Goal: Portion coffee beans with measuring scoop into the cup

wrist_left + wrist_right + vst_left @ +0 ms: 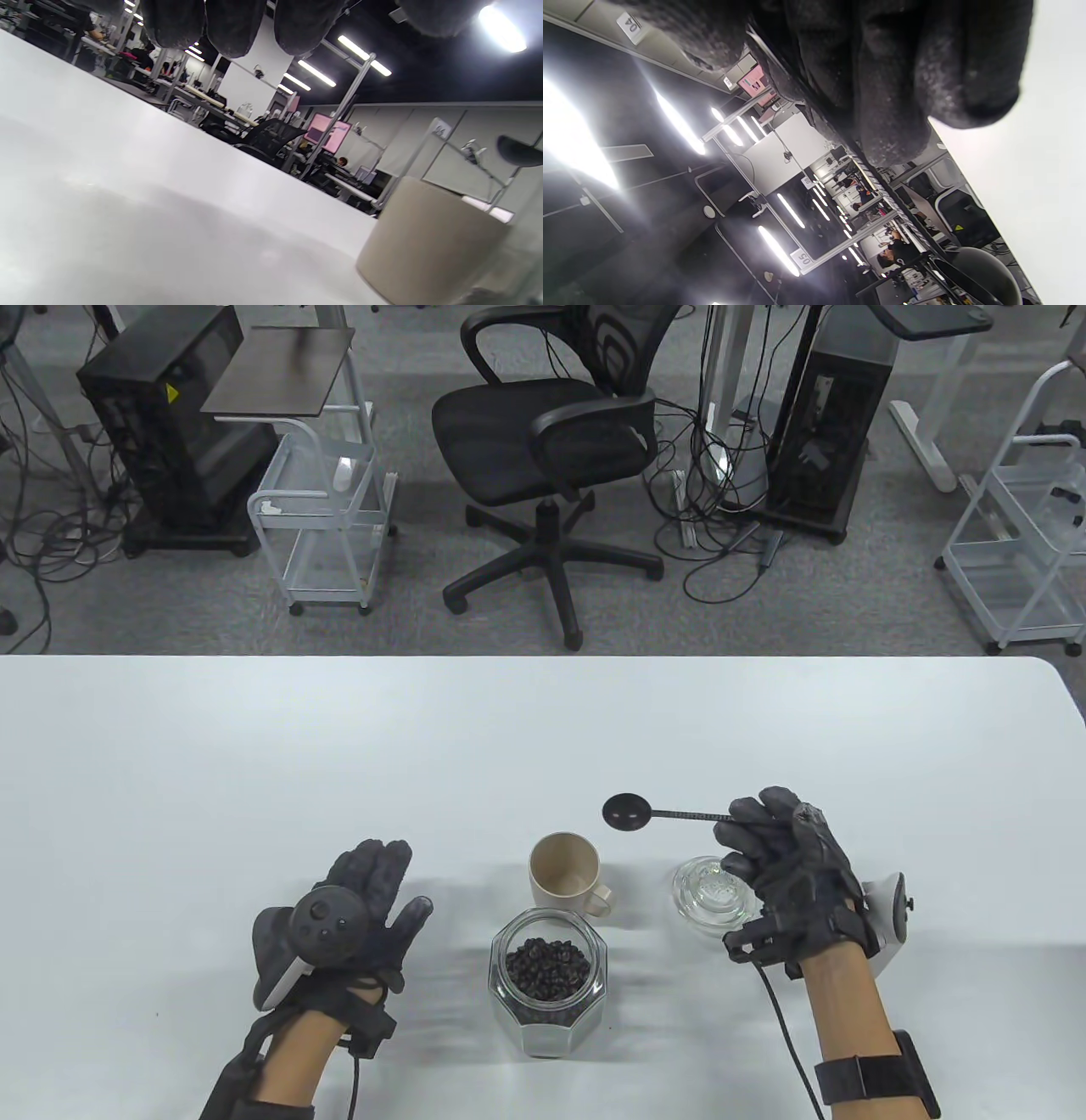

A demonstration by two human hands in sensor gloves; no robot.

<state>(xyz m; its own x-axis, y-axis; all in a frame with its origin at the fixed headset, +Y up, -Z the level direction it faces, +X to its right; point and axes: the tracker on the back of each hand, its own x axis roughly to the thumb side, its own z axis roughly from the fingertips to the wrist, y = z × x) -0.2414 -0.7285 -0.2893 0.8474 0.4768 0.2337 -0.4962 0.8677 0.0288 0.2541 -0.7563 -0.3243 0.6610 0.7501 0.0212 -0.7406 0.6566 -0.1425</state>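
Left hand (356, 912) sits flat and empty at lower left. Bean jar (548, 976) is lower centre, cup (566, 869) just above it. Right hand (785, 874) pinches the scoop (628, 813) handle — bowl points left, looks empty, I think — above and right of the cup.

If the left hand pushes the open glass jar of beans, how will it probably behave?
The jar looks like thick, faceted glass, so probably heavy and rigid. Its wide flat base suggests sliding rather than tipping. With no lid on, beans might spill if jolted.
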